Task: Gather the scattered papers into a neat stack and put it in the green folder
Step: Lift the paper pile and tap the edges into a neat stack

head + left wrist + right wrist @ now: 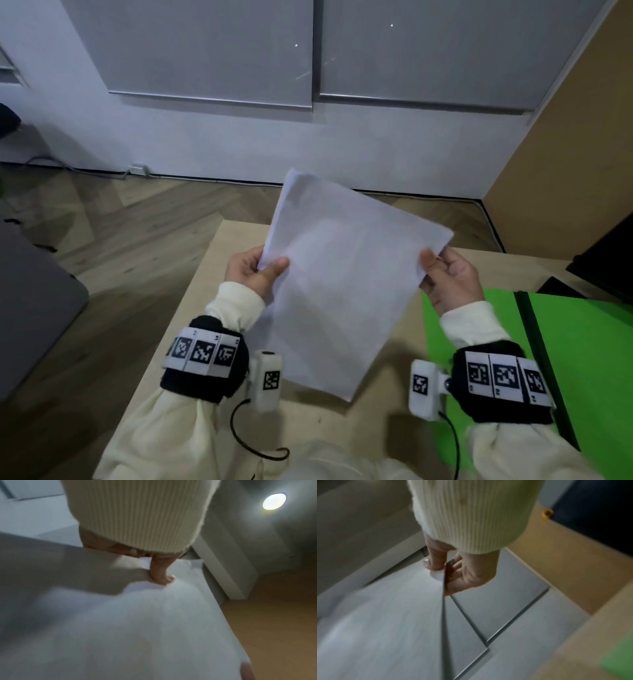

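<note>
I hold a stack of white papers up above the light wooden table, tilted with its top corner leaning away to the left. My left hand pinches the stack's left edge, thumb on the front. My right hand pinches the right edge, thumb on the front and fingers behind. The left wrist view shows the thumb pressed onto the papers; the right wrist view shows the papers pinched edge-on. The green folder lies open on the table at the right, under my right forearm.
A dark spine strip runs down the folder. A dark object stands at the table's far right. A grey surface lies off to the left over the wooden floor. White wall and cabinet doors stand behind the table.
</note>
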`<state>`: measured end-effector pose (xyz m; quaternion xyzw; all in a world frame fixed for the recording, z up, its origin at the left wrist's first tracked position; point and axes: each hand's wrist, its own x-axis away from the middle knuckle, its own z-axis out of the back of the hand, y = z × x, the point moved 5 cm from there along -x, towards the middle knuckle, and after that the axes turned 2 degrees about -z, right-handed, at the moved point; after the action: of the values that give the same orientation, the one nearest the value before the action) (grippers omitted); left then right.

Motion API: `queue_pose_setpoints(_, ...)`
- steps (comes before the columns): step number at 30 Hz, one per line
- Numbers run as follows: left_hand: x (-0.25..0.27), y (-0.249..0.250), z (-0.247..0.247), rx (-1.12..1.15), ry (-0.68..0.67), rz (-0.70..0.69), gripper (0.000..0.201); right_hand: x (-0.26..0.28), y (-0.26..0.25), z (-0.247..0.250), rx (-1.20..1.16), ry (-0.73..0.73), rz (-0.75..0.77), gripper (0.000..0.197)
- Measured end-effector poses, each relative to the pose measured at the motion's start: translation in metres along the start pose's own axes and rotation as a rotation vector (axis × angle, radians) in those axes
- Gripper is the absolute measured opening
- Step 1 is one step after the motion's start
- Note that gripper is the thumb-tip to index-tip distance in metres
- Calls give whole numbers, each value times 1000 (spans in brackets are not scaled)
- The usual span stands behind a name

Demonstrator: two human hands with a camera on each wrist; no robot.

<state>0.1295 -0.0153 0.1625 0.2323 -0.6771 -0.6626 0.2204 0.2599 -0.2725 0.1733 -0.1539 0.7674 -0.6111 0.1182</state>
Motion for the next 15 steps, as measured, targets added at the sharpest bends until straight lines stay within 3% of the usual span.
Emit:
queue_pose_setpoints(3,-1,-11,-13,72,95,36,15,-2,9,-16,38,44,23,63)
queue_pose_setpoints(7,-8,5,-25,23,60,-25,18,-2,-10,-22,61,151,150,58)
queue_pose_setpoints(9,-10,14,-25,-46,59,-86,23,0,-17,-26,95,156,188,46)
queue_pose_setpoints(12,-6,22,-26,-106,48,-139,11,2,-19,-30,133,128,192,25)
queue_pose_setpoints(15,-4,24,-28,-93,66,-175,23,-1,-11,-35,229,39,144,54)
